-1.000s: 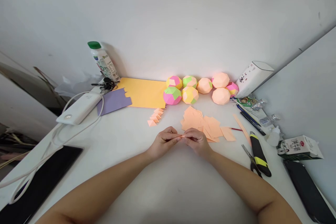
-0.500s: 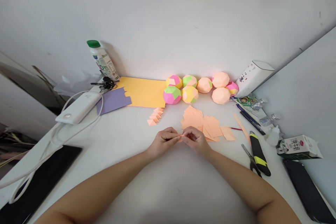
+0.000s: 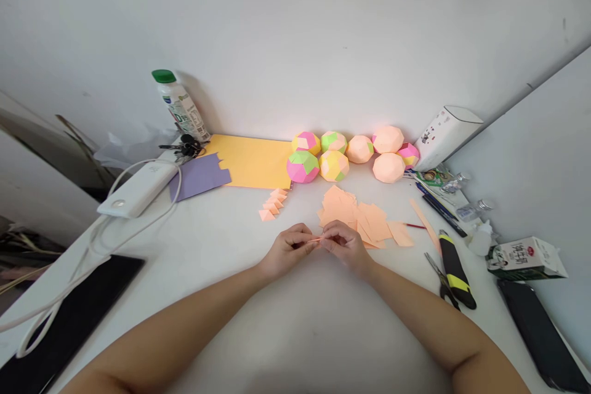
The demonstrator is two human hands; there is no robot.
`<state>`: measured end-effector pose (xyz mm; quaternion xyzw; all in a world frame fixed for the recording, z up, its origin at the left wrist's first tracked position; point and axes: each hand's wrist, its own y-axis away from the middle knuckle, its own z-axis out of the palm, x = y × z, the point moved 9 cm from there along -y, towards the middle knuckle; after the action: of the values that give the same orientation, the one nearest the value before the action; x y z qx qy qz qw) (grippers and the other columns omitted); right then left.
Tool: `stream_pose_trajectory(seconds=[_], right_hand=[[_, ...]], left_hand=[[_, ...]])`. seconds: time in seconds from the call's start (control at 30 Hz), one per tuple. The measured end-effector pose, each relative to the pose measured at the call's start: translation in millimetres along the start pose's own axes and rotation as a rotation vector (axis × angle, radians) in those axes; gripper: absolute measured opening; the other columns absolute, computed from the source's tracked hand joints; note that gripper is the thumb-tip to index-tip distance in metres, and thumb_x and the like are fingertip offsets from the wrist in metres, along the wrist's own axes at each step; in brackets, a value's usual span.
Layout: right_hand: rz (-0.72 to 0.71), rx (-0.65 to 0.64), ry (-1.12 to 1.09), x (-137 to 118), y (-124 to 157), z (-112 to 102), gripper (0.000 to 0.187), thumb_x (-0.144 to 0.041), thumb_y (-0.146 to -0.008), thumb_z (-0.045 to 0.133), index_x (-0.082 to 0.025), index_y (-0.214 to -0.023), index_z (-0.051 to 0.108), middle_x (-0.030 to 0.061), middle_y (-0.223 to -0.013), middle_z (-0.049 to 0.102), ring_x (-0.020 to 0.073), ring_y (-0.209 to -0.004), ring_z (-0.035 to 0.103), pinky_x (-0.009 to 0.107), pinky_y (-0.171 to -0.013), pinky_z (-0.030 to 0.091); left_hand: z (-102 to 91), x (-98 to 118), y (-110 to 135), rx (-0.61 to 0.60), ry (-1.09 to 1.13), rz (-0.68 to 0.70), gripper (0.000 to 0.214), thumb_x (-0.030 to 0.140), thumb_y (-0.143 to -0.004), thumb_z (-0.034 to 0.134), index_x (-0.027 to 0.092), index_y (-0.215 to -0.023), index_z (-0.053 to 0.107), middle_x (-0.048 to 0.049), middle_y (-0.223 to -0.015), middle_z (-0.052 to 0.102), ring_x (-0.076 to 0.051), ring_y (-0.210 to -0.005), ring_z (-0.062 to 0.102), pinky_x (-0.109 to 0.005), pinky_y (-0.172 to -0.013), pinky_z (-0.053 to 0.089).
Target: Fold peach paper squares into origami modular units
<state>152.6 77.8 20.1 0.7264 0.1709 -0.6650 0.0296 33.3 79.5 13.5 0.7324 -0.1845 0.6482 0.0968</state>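
Between my two hands is a small piece of orange paper (image 3: 316,240), seen nearly edge-on and mostly covered by fingers. My left hand (image 3: 287,251) pinches its left end, thumb below and fingers above. At the other end my right hand (image 3: 347,246) pinches it with thumb and forefinger. Just beyond my right hand lies a loose pile of cut orange paper pieces (image 3: 339,206). Ahead of my left hand, folded orange paper pieces (image 3: 273,204) stand in a slanting row.
Faceted paper balls (image 3: 303,166) line the wall. Yellow paper (image 3: 258,163) and purple paper (image 3: 198,177) lie left of them. Scissors (image 3: 442,283), a utility knife (image 3: 457,271) and a milk carton (image 3: 526,258) are at right. A power strip (image 3: 138,191) with cables sits at left.
Both hands stay in almost the same place, still pinching the orange paper. The fingers of my right hand have shifted very slightly. Nothing else on the table has moved.
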Motion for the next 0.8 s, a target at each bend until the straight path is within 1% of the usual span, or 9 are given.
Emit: stream_pose_trajectory(seconds=[0.1,0.33,0.43,0.5,0.57,0.6,0.67,0.73,0.8], right_hand=[[-0.021,0.003,-0.005,-0.5,-0.4,-1.1,0.009,-0.03,-0.078,0.062,-0.021,-0.075,0.065,0.0039,-0.082,0.053,0.0152,-0.074,0.052,0.028,-0.059,0.045],[0.0,-0.016,-0.029,-0.5,0.2,0.4,0.005,-0.025,-0.076,0.064,-0.022,-0.073,0.066,0.0026,-0.079,0.051,0.0127,-0.067,0.049,0.025,-0.053,0.041],[0.018,-0.02,-0.028,-1.9,0.5,1.0,0.007,-0.026,-0.076,0.064,-0.021,-0.073,0.066,0.0025,-0.079,0.049,0.0117,-0.065,0.047,0.025,-0.052,0.04],[0.027,-0.015,-0.02,-2.4,0.3,0.6,0.009,-0.027,-0.077,0.063,-0.02,-0.072,0.064,0.0024,-0.08,0.049,0.0115,-0.064,0.048,0.025,-0.052,0.041],[0.031,0.002,-0.038,-2.0,-0.1,-0.7,0.011,-0.029,-0.078,0.061,-0.02,-0.073,0.061,0.0023,-0.082,0.049,0.0108,-0.064,0.049,0.024,-0.052,0.043],[0.029,0.019,-0.056,-1.6,-0.3,-1.9,0.011,-0.03,-0.079,0.06,-0.02,-0.075,0.06,0.0023,-0.084,0.049,0.0104,-0.063,0.051,0.024,-0.051,0.043],[0.014,0.071,-0.091,-0.9,-0.1,-5.7,0.012,-0.031,-0.082,0.057,-0.019,-0.079,0.057,0.0028,-0.088,0.05,0.0098,-0.061,0.054,0.023,-0.048,0.044],[-0.03,0.128,-0.093,-2.7,1.2,-9.5,0.01,-0.029,-0.083,0.055,-0.019,-0.082,0.056,0.0037,-0.091,0.05,0.0104,-0.062,0.057,0.023,-0.046,0.045],[-0.1,0.158,-0.054,-8.1,3.7,-10.8,0.006,-0.025,-0.084,0.054,-0.02,-0.083,0.056,0.0047,-0.094,0.051,0.0118,-0.066,0.06,0.023,-0.047,0.047]], left_hand=[[2.9,1.7,-0.5,-0.03,-0.039,0.006,0.024,0.039,-0.08,0.057,0.022,-0.087,0.072,-0.0016,-0.07,0.049,-0.009,-0.057,0.043,-0.022,-0.052,0.041],[5.7,1.9,0.3,-0.068,-0.039,0.035,0.024,0.038,-0.082,0.054,0.023,-0.083,0.073,-0.0029,-0.072,0.052,-0.013,-0.066,0.05,-0.024,-0.058,0.043],[6.2,3.2,1.2,-0.068,-0.028,0.025,0.023,0.036,-0.081,0.055,0.021,-0.079,0.072,-0.002,-0.07,0.051,-0.012,-0.065,0.049,-0.024,-0.057,0.042],[3.0,2.8,1.1,-0.025,-0.034,-0.001,0.024,0.035,-0.08,0.057,0.018,-0.07,0.069,-0.0007,-0.067,0.048,-0.01,-0.06,0.046,-0.022,-0.054,0.04],[-4.1,1.5,0.5,0.06,-0.037,-0.023,0.026,0.036,-0.078,0.059,0.016,-0.062,0.064,0.0007,-0.066,0.045,-0.008,-0.056,0.042,-0.021,-0.051,0.037],[-8.3,0.8,0.3,0.11,-0.028,-0.025,0.027,0.037,-0.077,0.06,0.016,-0.061,0.061,0.0012,-0.067,0.045,-0.008,-0.056,0.041,-0.021,-0.051,0.036],[-14.3,-2.6,-0.1,0.181,0.03,-0.038,0.024,0.038,-0.076,0.061,0.016,-0.066,0.057,0.0025,-0.067,0.044,-0.007,-0.054,0.04,-0.02,-0.049,0.035],[-14.0,-11.2,-0.6,0.184,0.12,-0.105,0.024,0.04,-0.077,0.059,0.017,-0.073,0.051,0.005,-0.061,0.043,-0.006,-0.05,0.039,-0.018,-0.046,0.032],[-10.3,-19.9,0.4,0.148,0.173,-0.205,0.026,0.043,-0.079,0.056,0.018,-0.076,0.048,0.0069,-0.052,0.043,-0.007,-0.045,0.039,-0.018,-0.043,0.03]])
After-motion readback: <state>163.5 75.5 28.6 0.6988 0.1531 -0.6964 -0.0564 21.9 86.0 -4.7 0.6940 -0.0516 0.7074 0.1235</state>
